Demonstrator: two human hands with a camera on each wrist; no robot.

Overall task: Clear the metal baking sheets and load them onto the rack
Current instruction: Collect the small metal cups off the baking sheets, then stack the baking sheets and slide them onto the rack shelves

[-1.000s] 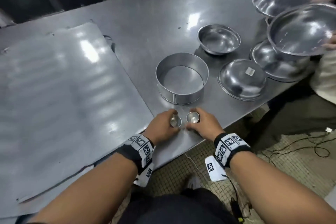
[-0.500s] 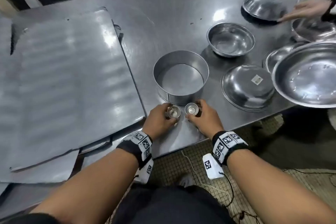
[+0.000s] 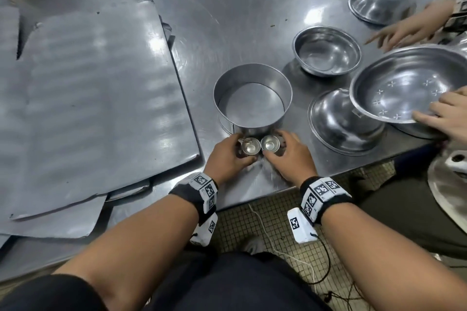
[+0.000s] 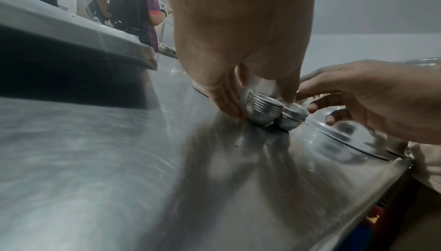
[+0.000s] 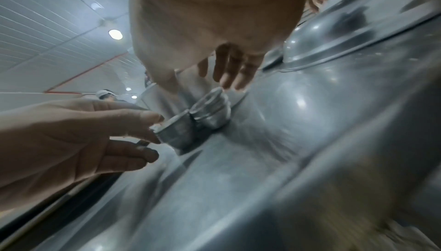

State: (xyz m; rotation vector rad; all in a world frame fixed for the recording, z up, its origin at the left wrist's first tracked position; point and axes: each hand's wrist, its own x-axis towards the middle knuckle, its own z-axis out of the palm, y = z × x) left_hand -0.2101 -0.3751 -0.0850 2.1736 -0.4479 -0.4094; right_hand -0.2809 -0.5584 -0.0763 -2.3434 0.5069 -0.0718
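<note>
Flat metal baking sheets (image 3: 96, 98) lie stacked on the left of the steel table (image 3: 227, 20). Near the front edge, two stacks of small metal cups stand side by side against a round ring mould (image 3: 252, 98). My left hand (image 3: 237, 151) grips the left cup stack (image 3: 250, 146), also seen in the left wrist view (image 4: 263, 108). My right hand (image 3: 279, 150) curls round the right cup stack (image 3: 270, 144), which the right wrist view (image 5: 211, 111) shows resting on the table.
A small upright bowl (image 3: 326, 50) and an upturned bowl (image 3: 338, 121) sit right of the mould. Another person's hands (image 3: 444, 118) hold a large bowl (image 3: 404, 83) at the right edge; a further upturned bowl (image 3: 379, 2) lies behind.
Both my hands slid the two cup stacks away from me until they stood against the ring mould. The other person lowered the large bowl at the right.
</note>
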